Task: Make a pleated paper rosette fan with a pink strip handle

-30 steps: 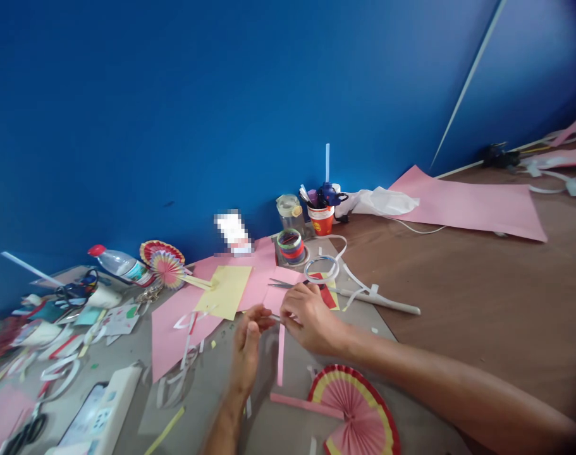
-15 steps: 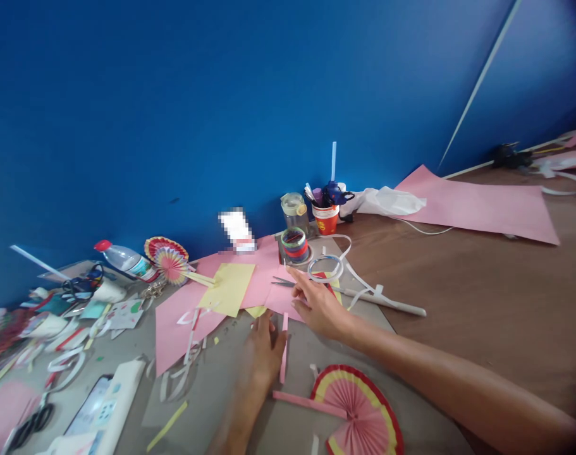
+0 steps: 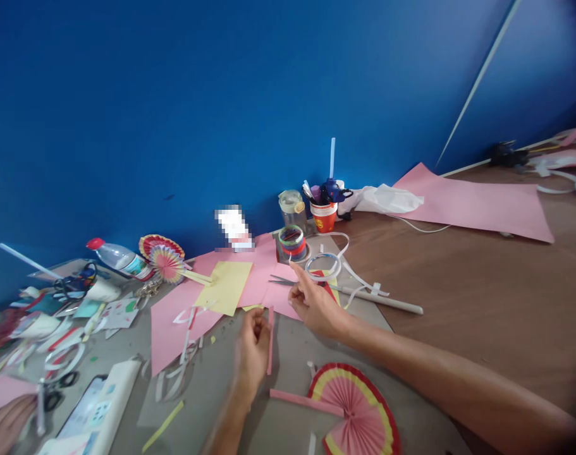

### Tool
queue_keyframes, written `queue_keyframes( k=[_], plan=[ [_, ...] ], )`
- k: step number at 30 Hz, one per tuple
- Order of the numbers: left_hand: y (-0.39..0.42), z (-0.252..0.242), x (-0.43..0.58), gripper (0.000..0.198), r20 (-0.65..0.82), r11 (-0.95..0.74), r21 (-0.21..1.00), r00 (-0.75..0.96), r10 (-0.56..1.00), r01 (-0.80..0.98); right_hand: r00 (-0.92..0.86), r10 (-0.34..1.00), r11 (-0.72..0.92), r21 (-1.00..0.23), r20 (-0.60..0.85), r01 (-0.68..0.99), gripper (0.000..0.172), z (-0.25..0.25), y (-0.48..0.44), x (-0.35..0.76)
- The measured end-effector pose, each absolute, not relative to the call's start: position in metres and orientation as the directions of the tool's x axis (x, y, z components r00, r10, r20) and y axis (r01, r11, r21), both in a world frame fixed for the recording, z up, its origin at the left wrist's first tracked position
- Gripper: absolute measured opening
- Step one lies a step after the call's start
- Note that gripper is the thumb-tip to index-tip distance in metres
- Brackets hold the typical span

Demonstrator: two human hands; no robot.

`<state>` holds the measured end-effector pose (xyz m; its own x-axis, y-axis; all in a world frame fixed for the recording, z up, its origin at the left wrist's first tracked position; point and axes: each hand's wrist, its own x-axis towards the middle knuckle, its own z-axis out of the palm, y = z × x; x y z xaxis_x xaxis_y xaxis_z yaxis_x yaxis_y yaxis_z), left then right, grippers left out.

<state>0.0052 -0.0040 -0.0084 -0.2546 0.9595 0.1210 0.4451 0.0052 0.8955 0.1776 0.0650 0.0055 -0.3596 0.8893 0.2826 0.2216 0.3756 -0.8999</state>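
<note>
My left hand [image 3: 253, 349] is closed at the upper end of a narrow pink paper strip [image 3: 270, 341], just in front of the yellow and pink sheets. My right hand [image 3: 316, 303] has its index finger stretched out, with a small white piece at the fingertip; the other fingers are curled, and nothing else shows in them. Scissors [image 3: 282, 280] lie beside it, partly covered. Nearer to me is a pleated pink fan [image 3: 358, 404] with yellow and red edges, and a pink strip [image 3: 306, 402] reaches its middle.
Tape rolls [image 3: 292, 243], a jar [image 3: 292, 210] and a red cup of tools [image 3: 324, 217] stand by the blue wall. A bottle [image 3: 121, 258], small fans and paper scraps lie left. Another person's hand [image 3: 7, 423] is at the lower left.
My left hand has moved slightly left and its fingers have closed, and the pink strip has shifted left with it. Another person's hand has appeared at the lower left.
</note>
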Motion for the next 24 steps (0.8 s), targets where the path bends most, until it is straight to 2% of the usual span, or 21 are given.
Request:
queue_keyframes(
  k=[5, 9, 12, 16, 20, 24],
  plan=[
    [-0.008, 0.005, 0.013, 0.032, 0.128, -0.062, 0.975, -0.312, 0.942, 0.212, -0.408, 0.902, 0.156, -0.988, 0.142, 0.000, 0.080, 0.019, 0.059, 0.174],
    [-0.012, 0.007, 0.024, 0.039, 0.084, -0.066, 0.996, -0.337, 0.938, 0.066, -0.423, 0.897, 0.059, -0.984, 0.125, -0.165, 0.082, 0.022, 0.051, 0.166],
    [-0.016, 0.004, 0.030, 0.038, 0.046, -0.046, 0.999, -0.334, 0.941, 0.008, -0.402, 0.904, 0.075, -0.980, 0.144, -0.184, 0.079, 0.023, 0.045, 0.161],
    [-0.019, 0.006, 0.031, 0.030, 0.085, -0.066, 0.995, -0.288, 0.954, 0.075, -0.359, 0.921, 0.119, -0.986, 0.153, -0.117, 0.076, 0.025, 0.041, 0.161],
    [-0.019, 0.014, 0.029, 0.029, 0.114, -0.085, 0.986, -0.218, 0.969, 0.142, -0.407, 0.884, 0.217, -0.973, 0.229, -0.075, 0.073, 0.028, 0.038, 0.164],
    [-0.018, 0.018, 0.033, 0.031, 0.051, -0.035, 0.997, -0.231, 0.972, 0.074, -0.463, 0.830, 0.321, -0.945, 0.312, -0.061, 0.073, 0.029, 0.034, 0.164]
  ],
)
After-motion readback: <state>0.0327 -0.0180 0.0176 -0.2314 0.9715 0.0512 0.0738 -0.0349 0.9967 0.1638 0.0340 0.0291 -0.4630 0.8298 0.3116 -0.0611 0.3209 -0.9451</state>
